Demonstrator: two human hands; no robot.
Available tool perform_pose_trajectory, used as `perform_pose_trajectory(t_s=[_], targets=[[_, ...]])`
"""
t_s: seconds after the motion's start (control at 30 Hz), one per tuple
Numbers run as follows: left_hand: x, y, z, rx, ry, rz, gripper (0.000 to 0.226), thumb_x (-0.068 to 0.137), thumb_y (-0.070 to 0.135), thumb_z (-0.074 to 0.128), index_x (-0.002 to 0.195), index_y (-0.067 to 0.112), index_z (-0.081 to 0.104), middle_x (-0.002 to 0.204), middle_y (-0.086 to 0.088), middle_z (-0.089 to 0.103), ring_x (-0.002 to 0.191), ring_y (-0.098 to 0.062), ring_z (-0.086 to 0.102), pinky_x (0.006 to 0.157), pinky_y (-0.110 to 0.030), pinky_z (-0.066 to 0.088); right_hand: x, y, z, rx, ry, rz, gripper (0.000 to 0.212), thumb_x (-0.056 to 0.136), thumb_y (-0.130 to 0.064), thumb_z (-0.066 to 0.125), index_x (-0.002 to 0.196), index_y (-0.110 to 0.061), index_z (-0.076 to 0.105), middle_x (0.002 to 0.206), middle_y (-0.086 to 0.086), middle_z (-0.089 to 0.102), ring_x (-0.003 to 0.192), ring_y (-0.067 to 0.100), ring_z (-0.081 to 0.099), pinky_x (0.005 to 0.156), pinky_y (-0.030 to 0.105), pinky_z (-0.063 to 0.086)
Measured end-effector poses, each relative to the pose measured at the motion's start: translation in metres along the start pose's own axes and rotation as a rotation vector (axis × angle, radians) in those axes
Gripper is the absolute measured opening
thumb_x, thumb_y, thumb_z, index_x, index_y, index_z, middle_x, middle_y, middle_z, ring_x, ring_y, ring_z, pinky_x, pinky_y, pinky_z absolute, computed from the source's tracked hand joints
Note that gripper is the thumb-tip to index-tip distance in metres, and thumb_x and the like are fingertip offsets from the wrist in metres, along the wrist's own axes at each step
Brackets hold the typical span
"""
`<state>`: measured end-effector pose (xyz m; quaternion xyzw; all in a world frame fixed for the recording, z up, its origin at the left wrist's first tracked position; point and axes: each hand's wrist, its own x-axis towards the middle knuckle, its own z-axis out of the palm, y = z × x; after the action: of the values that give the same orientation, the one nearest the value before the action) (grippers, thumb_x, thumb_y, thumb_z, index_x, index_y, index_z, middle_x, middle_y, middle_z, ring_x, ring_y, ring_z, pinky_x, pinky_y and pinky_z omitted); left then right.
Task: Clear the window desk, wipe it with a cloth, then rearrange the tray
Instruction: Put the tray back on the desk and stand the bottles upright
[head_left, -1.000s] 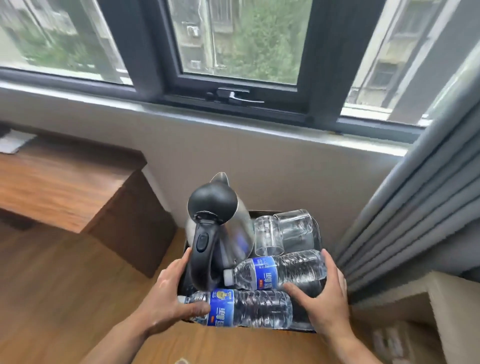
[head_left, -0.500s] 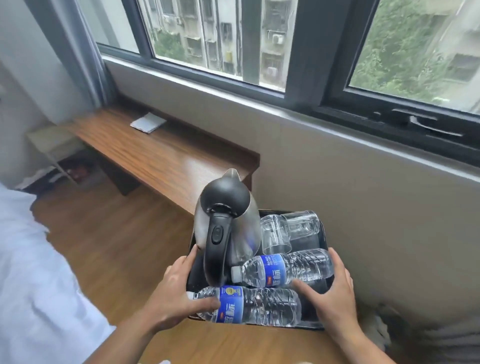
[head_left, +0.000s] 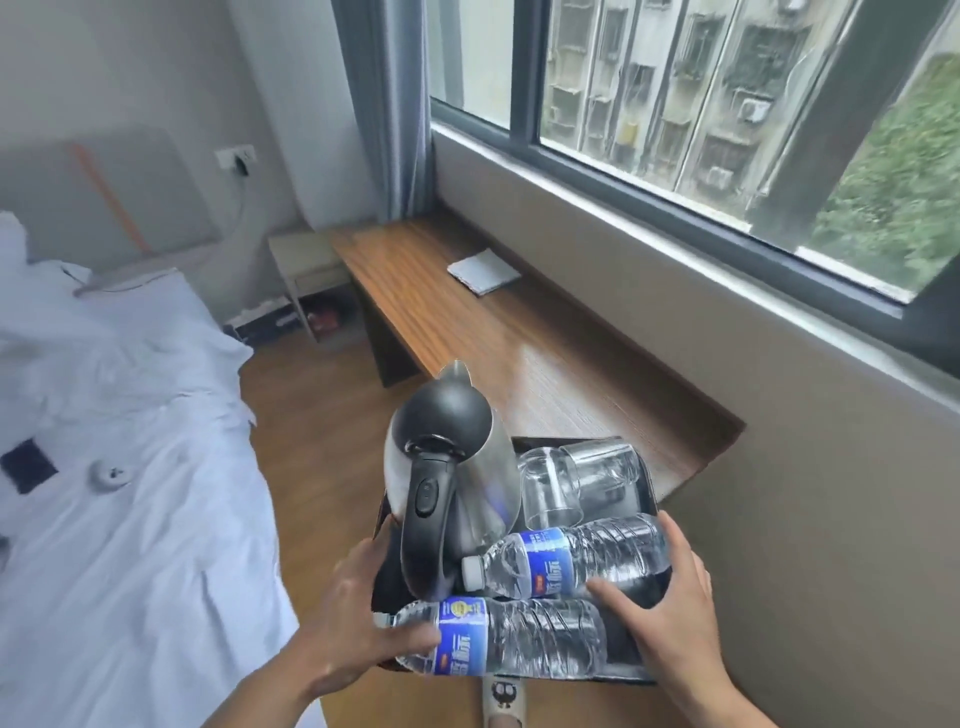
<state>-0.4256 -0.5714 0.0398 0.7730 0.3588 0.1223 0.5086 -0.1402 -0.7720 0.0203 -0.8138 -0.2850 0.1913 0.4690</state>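
I carry a black tray (head_left: 648, 483) in the air, just short of the near end of the wooden window desk (head_left: 524, 343). My left hand (head_left: 358, 618) grips the tray's left edge and my right hand (head_left: 670, 608) grips its right edge. On the tray stand a steel kettle (head_left: 452, 467) with a black lid and handle, and two clear glasses (head_left: 576, 480). Two water bottles with blue labels lie on their sides, one in front (head_left: 498, 636), one behind it (head_left: 566, 556). A folded white cloth (head_left: 483, 270) lies far along the desk.
A bed with white sheets (head_left: 119, 467) fills the left side. A small bedside shelf (head_left: 306, 280) stands past the desk's far end, under a grey curtain (head_left: 389, 104). The window (head_left: 727, 114) and its sill run along the right. A slippered foot (head_left: 501, 699) shows below the tray on the wood floor.
My view has swung to the left, bringing the bed and the whole desk into sight. The tray stays held in both hands in the same grip, its load unmoved.
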Motion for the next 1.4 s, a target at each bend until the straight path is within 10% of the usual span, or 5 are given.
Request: perform_pose_trajectory(t_s=[0.17, 0.37, 0.73, 1.17, 1.4], targets=[[0.053, -0.005, -0.061, 0.017, 0.096, -0.008, 0.09, 0.067, 0.029, 0.096, 0.143, 0.042, 0.05, 0.131, 0.023, 0.066, 0.12, -0.002, 0.065, 0.097, -0.022, 0.054, 0.083, -0.044, 0.065, 0.008, -0.093, -0.037, 0.134, 0.037, -0.095, 0.07, 0.153, -0.039, 0.033, 0.141, -0.01, 0.046, 0.132, 0.011, 0.038, 0.109, 0.045, 0.038], [0.122, -0.055, -0.138, 0.046, 0.126, -0.128, 0.108, 0.058, 0.068, 0.09, 0.149, 0.047, 0.036, 0.136, 0.018, 0.061, 0.121, -0.002, 0.062, 0.1, -0.037, 0.055, 0.171, -0.09, 0.141, -0.053, -0.156, -0.065, 0.132, 0.04, -0.097, 0.068, 0.152, -0.039, 0.031, 0.14, -0.009, 0.047, 0.131, 0.012, 0.041, 0.109, 0.047, 0.041], [0.272, -0.116, -0.306, 0.097, 0.061, -0.064, 0.107, 0.058, 0.073, 0.087, 0.149, 0.044, 0.039, 0.14, 0.017, 0.055, 0.123, -0.003, 0.06, 0.101, -0.035, 0.054, 0.285, -0.173, 0.294, -0.048, -0.075, -0.034, 0.131, 0.039, -0.096, 0.07, 0.151, -0.039, 0.033, 0.135, -0.008, 0.048, 0.13, 0.015, 0.043, 0.106, 0.044, 0.042], [0.441, -0.153, -0.47, 0.136, -0.04, -0.028, 0.106, 0.056, 0.078, 0.083, 0.146, 0.041, 0.041, 0.133, 0.029, 0.058, 0.117, 0.012, 0.057, 0.088, -0.008, 0.049, 0.408, -0.244, 0.444, -0.007, 0.005, 0.023, 0.129, 0.044, -0.093, 0.07, 0.154, -0.038, 0.031, 0.141, -0.007, 0.046, 0.133, 0.015, 0.042, 0.11, 0.044, 0.04], [0.541, -0.186, -0.516, 0.2, -0.075, -0.102, 0.114, 0.055, 0.08, 0.083, 0.151, 0.052, 0.028, 0.14, 0.025, 0.054, 0.126, -0.005, 0.058, 0.105, -0.038, 0.052, 0.493, -0.261, 0.498, 0.005, 0.036, 0.044, 0.127, 0.046, -0.091, 0.071, 0.154, -0.038, 0.03, 0.138, -0.008, 0.046, 0.13, 0.014, 0.04, 0.104, 0.04, 0.039]])
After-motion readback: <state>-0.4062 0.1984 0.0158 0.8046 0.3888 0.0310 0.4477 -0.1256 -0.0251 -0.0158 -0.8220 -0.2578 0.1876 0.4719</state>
